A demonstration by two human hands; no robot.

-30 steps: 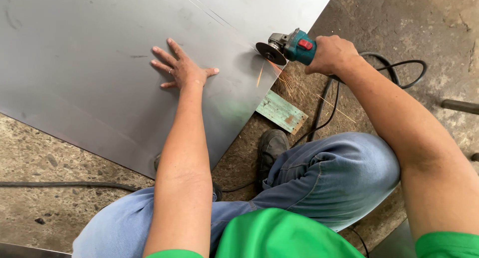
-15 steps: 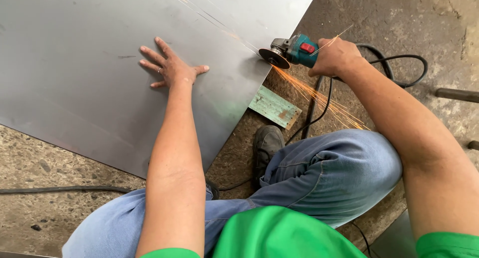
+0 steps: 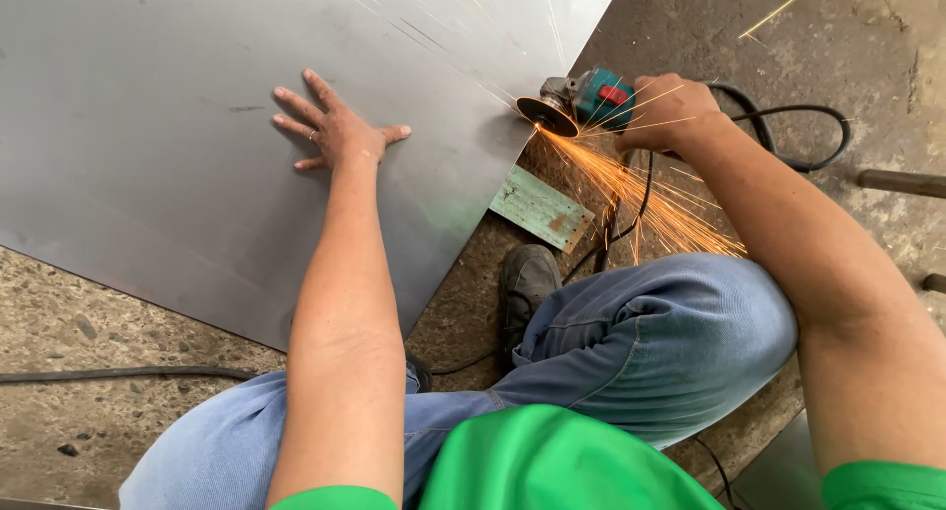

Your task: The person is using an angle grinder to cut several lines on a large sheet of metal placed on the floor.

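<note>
A large grey metal sheet (image 3: 177,126) lies on the concrete floor. My left hand (image 3: 330,129) rests flat on it, fingers spread, holding nothing. My right hand (image 3: 670,111) grips a teal angle grinder (image 3: 591,96) by its body. The grinder's disc (image 3: 547,116) touches the sheet's right edge. Orange sparks (image 3: 641,195) fly back toward my right knee, and thin streaks shoot up across the sheet.
A green rectangular scrap (image 3: 540,207) lies on the floor under the sheet's edge. The grinder's black cable (image 3: 788,136) loops to the right. My dark shoe (image 3: 527,283) sits below the scrap. Another cable (image 3: 118,374) runs along the floor at left. A bar (image 3: 902,182) lies at far right.
The grinder disc has come against the sheet's edge and the sparks have grown much thicker. My left hand stays flat on the sheet.
</note>
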